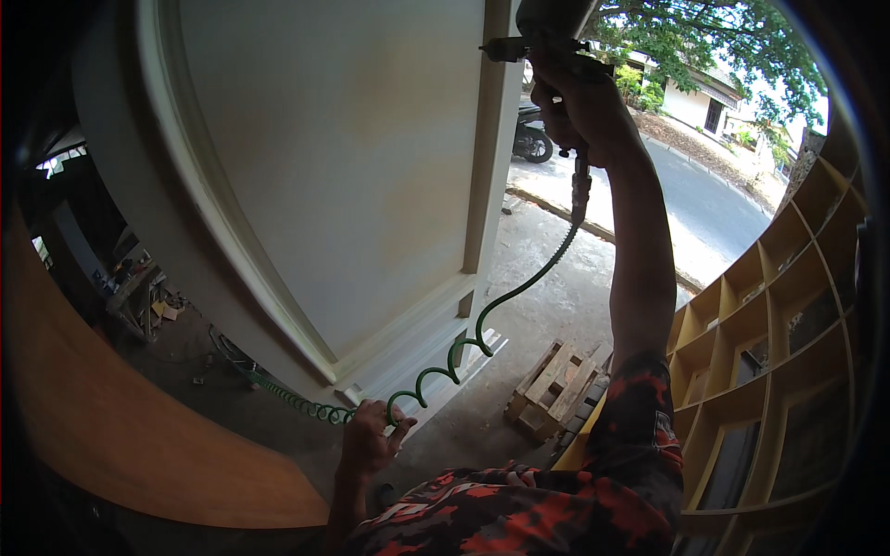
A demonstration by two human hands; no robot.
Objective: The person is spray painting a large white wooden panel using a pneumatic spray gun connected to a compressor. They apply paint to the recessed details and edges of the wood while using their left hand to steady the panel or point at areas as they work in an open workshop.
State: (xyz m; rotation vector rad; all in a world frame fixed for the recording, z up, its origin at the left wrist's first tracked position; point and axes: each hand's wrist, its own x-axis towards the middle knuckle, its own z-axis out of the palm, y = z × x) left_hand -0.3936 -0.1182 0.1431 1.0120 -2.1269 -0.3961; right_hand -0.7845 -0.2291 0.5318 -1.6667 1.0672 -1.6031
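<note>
My right hand [579, 111] grips a spray gun [510, 48] high at the upper right, with a dark cup above it. It is beside the edge of a tall white panelled board [343, 157], which has faint tan patches on its face. A green coiled air hose [487, 338] hangs from the gun's handle and runs down through my left hand [371, 435], which is closed on it low in the view, near the board's bottom moulding.
An orange-brown curved panel [139, 435] stands at left, before a cluttered dark area [144, 292]. A wooden pallet block [552, 389] lies on the concrete floor [542, 255]. Yellow cubby shelving [797, 269] stands at right. Beyond are a street [695, 195] and parked motorbike [533, 139].
</note>
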